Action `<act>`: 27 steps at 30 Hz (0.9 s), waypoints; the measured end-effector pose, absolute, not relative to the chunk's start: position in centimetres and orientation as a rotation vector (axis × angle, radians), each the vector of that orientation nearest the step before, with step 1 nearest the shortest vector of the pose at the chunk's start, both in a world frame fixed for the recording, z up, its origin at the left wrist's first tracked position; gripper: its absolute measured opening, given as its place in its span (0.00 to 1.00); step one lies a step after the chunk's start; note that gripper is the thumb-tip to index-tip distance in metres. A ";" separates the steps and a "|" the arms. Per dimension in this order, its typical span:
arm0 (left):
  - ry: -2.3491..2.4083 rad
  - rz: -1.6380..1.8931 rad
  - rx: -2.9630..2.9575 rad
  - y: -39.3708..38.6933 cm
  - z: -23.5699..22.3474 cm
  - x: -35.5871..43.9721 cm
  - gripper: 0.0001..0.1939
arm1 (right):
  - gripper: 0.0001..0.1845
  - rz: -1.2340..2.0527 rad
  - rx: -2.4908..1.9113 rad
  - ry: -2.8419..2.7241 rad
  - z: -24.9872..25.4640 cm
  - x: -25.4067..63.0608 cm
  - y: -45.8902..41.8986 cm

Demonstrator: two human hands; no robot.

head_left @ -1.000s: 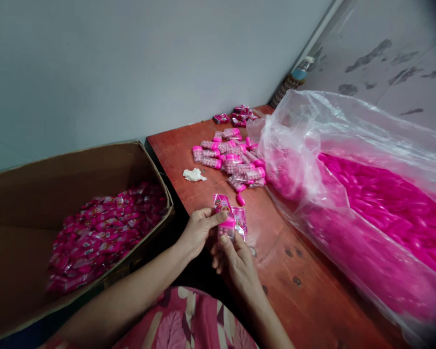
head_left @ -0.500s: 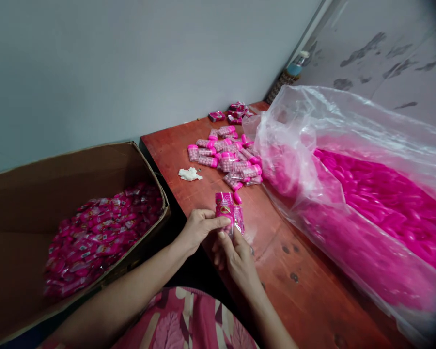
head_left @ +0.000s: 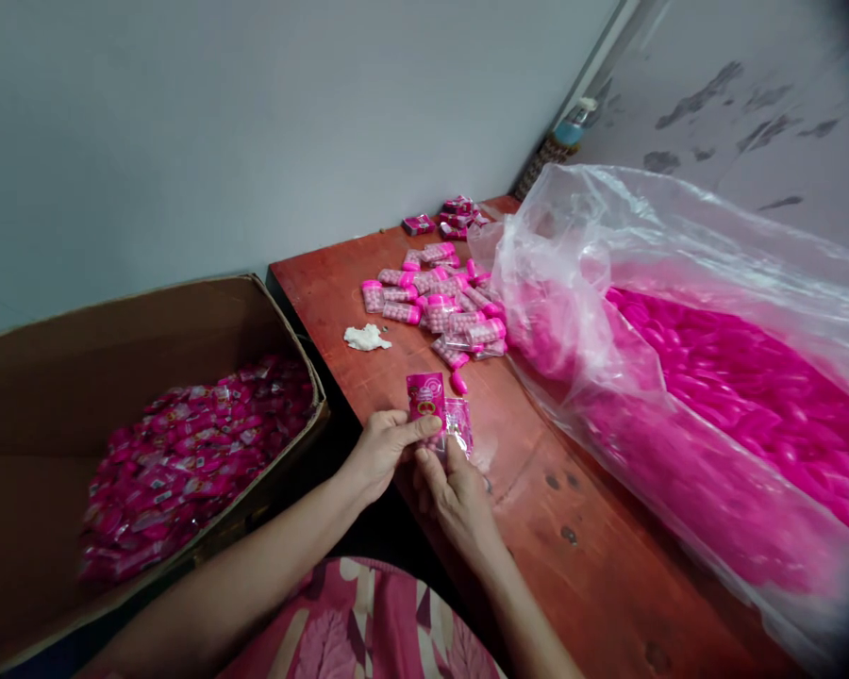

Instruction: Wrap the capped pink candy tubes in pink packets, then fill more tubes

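Near the table's front edge, my left hand pinches a printed pink label sleeve between thumb and fingers. My right hand is closed at its lower end, thumb against a small clear candy bottle whose pink balls show just below the sleeve. My fingers partly cover the bottle. Just right of it, more pink sleeves lie by my right fingertips; whether that hand touches them I cannot tell. A loose pink cap sits just beyond. Farther back is a pile of pink-capped candy bottles.
On the left stands an open cardboard box holding many wrapped pink packs. A clear plastic bag full of pink caps covers the table's right side. White crumpled scrap and small pink packs lie on the red table.
The sleeve in my hands has shifted slightly left and tilted, showing more of the sleeves beside it. The whole view has slid a little; my grip looks much the same.
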State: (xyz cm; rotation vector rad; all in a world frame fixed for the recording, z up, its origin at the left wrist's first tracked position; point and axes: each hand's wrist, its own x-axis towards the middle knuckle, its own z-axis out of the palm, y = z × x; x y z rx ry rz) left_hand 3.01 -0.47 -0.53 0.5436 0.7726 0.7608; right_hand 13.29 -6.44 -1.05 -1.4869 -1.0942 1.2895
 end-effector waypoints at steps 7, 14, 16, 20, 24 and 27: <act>0.738 0.669 0.579 -0.6 0.0 2.4 0.16 | 0.14 1.611 -1.178 -0.831 -0.9 12.8 -6.8; 0.894 0.817 0.617 -1.1 -0.6 3.0 0.14 | 0.13 1.342 -1.457 -0.971 -1.6 13.1 -6.8; 0.913 0.793 0.637 -1.6 -0.7 3.3 0.15 | 0.14 1.473 -1.340 -0.894 -1.5 13.0 -6.9; 0.880 0.739 0.616 -2.1 -0.4 3.4 0.17 | 0.15 1.591 -1.184 -0.798 -1.4 12.8 -7.0; 0.766 0.796 0.556 -1.6 -0.2 3.1 0.15 | 0.13 1.364 -1.436 -1.007 -1.6 13.0 -6.8; 0.759 0.824 0.544 -1.3 -0.6 3.1 0.13 | 0.13 1.212 -1.554 -1.118 -1.7 13.1 -6.8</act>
